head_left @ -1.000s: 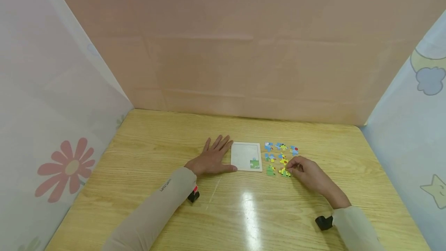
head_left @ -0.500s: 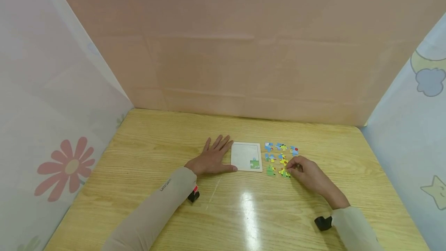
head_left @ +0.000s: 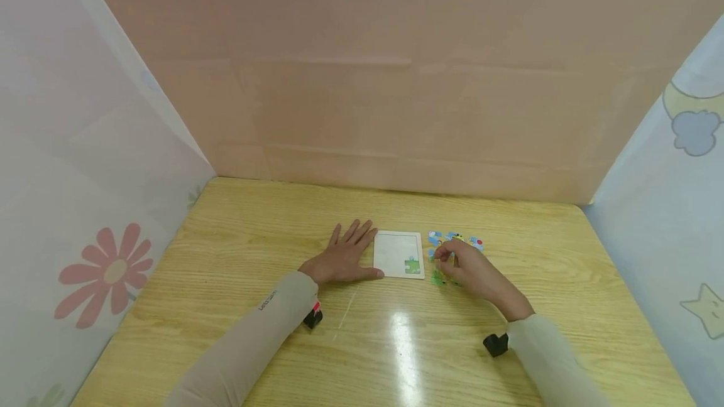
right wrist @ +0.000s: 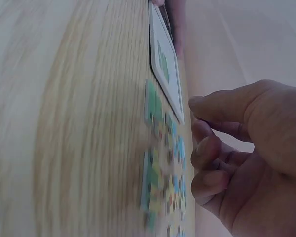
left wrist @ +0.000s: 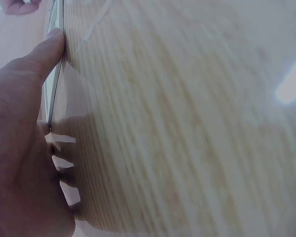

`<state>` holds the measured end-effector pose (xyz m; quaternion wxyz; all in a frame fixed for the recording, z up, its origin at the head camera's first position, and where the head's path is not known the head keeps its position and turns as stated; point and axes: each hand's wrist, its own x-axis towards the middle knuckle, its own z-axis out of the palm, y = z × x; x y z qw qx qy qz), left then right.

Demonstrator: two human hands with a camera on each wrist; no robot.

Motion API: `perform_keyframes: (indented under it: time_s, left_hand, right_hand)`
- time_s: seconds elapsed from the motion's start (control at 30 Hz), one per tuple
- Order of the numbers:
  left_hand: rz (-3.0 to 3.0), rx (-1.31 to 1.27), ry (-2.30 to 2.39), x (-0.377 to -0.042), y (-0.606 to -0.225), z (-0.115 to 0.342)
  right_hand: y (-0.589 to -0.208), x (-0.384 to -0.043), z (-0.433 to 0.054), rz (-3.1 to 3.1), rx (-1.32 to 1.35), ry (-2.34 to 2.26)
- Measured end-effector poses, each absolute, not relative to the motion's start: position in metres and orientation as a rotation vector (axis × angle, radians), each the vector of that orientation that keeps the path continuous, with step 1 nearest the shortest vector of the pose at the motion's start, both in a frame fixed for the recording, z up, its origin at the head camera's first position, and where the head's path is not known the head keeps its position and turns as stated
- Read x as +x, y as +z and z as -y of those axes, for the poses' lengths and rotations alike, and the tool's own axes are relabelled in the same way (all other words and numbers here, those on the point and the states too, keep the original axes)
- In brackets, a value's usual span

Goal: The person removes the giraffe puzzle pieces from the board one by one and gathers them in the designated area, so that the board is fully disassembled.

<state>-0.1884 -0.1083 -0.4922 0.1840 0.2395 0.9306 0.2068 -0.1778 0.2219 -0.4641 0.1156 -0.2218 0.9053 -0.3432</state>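
Observation:
My left hand (head_left: 345, 261) lies spread on the table, its thumb and fingertips touching the left edge of a square white puzzle board (head_left: 396, 250). One green jigsaw piece (head_left: 412, 266) sits in the board's lower right corner. The right hand (head_left: 466, 269) hovers over loose jigsaw pieces right of the board and covers some of them. In the right wrist view that hand (right wrist: 251, 143) is loosely curled above the table, thumb near the index finger, no piece visible between them. A green piece (right wrist: 152, 103) and a green-yellow piece (right wrist: 150, 180) lie beneath.
Blue, yellow and red jigsaw pieces (head_left: 477, 244) lie at the group's far side. The wooden table (head_left: 271, 225) meets a brown backdrop (head_left: 362, 112), with patterned sheets (head_left: 130, 174) on both sides. A bright reflection crosses the table's front.
My right hand has moved left from the lower right piece, now over the nearer left pieces beside the board. The left hand and board have stayed put.

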Motion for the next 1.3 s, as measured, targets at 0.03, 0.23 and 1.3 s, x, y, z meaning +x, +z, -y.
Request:
perform_keyframes:
  time_s: [0.03,0.23,1.3]
  left_hand:
    - [-2.622,0.675,0.584,-0.188,-0.492,0.108]
    - [-2.62,0.672,0.589,-0.188,-0.493,0.107]
    - [-2.631,0.67,0.596,-0.187,-0.492,0.108]
  right_hand:
    - [-0.464,-0.178,-0.217,-2.648,-0.662,-0.996]
    - [-0.466,-0.181,-0.194,-2.618,-0.731,-0.899]
    - [-0.462,-0.182,-0.168,-2.659,-0.704,-0.804]
